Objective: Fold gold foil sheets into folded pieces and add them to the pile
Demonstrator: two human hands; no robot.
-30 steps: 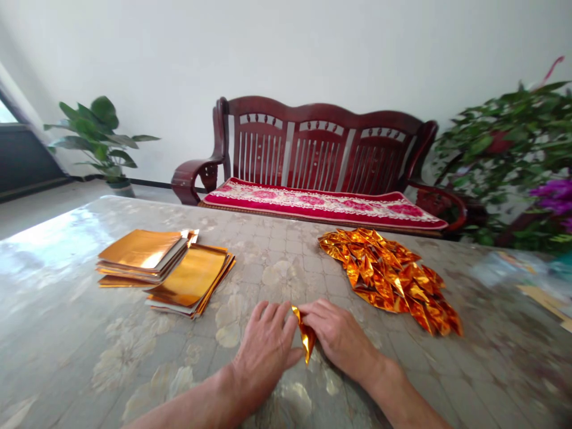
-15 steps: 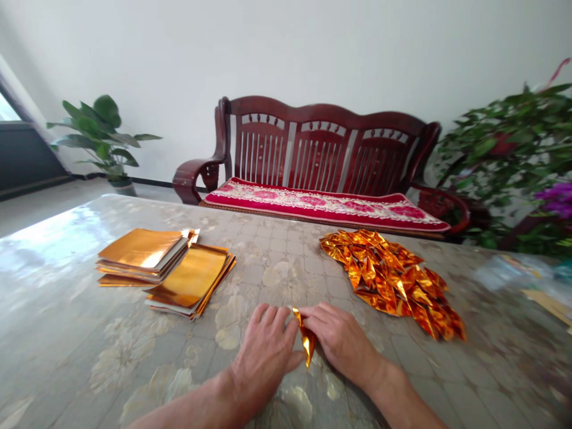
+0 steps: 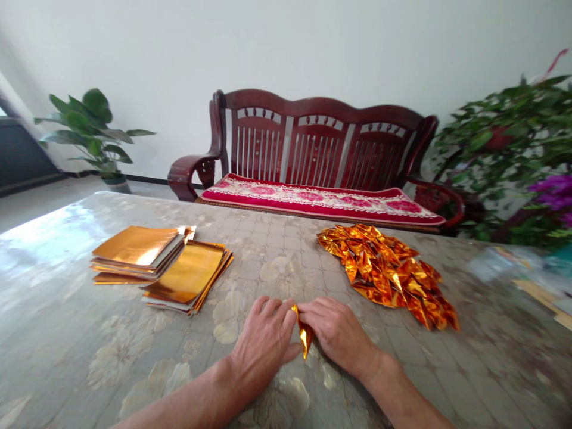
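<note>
The left hand (image 3: 261, 351) and right hand (image 3: 335, 336) pinch a narrow folded gold foil piece (image 3: 304, 336) between their fingertips, holding it steady from both sides, just left of the heap of folded foil (image 3: 386, 274). Stacked square foil sheets (image 3: 187, 274) lie farther left of that heap.

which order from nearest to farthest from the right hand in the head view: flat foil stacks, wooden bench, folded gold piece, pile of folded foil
From the right hand:
1. Folded gold piece, at its fingers, to its left
2. Pile of folded foil, ahead and to the right
3. Flat foil stacks, farther off to the left
4. Wooden bench, farthest, straight ahead
</note>
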